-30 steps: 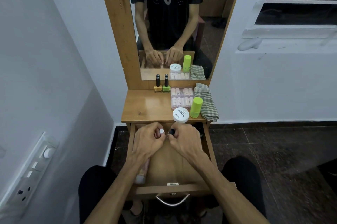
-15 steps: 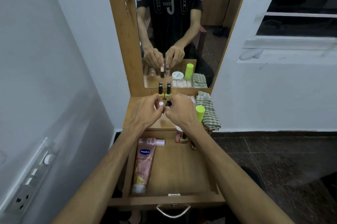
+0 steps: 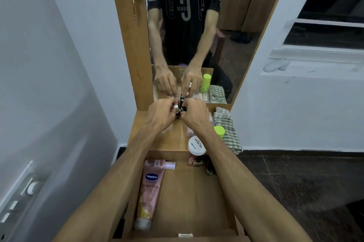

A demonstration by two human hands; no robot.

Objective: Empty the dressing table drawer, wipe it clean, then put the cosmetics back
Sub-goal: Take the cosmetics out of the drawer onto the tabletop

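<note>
the fingers of the left hand pinch a small bottle with a white cap, and the fingers of the right hand pinch a small bottle with a black cap. both hands are close together over the back of the table top, just in front of the mirror, where other small bottles already stand; how many, i cannot tell. to the right on the top are a white jar, a green tube and a folded checked cloth. the drawer below is open and not yet empty: a pink vaseline tube lies along its left side and some small items lie at the back right corner. i judge the emptying step is in hand. the next move calls for setting both bottles upright without knocking the neighbours, then reaching back for the tube.
</note>
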